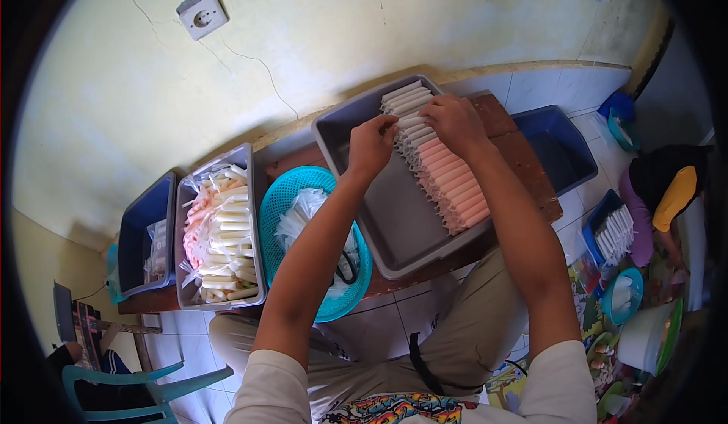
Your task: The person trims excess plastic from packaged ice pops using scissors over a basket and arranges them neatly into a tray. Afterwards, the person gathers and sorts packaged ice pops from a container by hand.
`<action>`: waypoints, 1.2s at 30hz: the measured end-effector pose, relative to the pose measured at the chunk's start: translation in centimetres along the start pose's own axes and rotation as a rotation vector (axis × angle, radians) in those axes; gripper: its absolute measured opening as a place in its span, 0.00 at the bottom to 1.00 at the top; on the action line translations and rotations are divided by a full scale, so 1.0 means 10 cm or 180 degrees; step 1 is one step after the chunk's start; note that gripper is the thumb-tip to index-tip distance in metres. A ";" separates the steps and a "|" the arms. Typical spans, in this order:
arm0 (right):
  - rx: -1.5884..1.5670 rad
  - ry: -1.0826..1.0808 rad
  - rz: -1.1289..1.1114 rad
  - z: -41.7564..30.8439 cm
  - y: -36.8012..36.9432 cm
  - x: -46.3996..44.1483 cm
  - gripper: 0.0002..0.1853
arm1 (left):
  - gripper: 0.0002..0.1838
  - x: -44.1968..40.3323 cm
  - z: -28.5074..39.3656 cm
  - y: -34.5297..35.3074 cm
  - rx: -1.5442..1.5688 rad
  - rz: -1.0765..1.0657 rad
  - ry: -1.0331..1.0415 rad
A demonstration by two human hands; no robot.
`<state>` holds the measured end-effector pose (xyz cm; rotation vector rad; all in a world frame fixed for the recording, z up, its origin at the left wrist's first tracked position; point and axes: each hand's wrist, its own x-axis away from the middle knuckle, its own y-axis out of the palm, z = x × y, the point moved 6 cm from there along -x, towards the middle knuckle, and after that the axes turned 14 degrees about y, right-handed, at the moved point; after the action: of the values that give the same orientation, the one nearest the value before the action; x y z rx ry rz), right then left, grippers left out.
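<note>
A grey tray (400, 247) lies on a brown wooden bench, with a row of wrapped sticks along its right side. White sticks (410, 100) fill the far end and pink sticks (453, 184) the near end. My left hand (371, 145) is at the left ends of the white sticks, thumb and fingers pinched together; what they hold is too small to make out. Over the right part of the same white sticks is my right hand (453, 124), its fingers curled down on one of them. Both hands touch the row.
Left of the tray are a turquoise basket (268, 219) with clear plastic bags, a grey bin (182, 234) of white and pink sticks, and a blue bin (135, 234). Another blue bin (557, 150) is at right. A person (667, 189) bends near a blue basket (592, 236) of white sticks.
</note>
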<state>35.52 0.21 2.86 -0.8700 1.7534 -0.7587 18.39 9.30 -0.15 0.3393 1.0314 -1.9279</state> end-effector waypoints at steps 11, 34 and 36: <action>0.0496 -0.0069 0.0374 0.20 0.26 -0.22 0.12 | 0.13 -0.17 -0.27 0.16 -0.0288 0.0155 -0.0545; 0.0607 0.0219 0.0598 0.21 0.36 -0.20 0.10 | 0.15 -0.05 -0.15 0.24 -0.0635 0.0168 0.0250; 0.0575 0.0300 0.0547 0.24 0.37 -0.21 0.11 | 0.17 -0.03 -0.15 0.25 -0.0651 0.0133 0.0255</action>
<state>37.55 3.72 0.11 -0.5628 1.7844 -0.8399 20.36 10.07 -2.21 0.3211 1.2527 -1.7655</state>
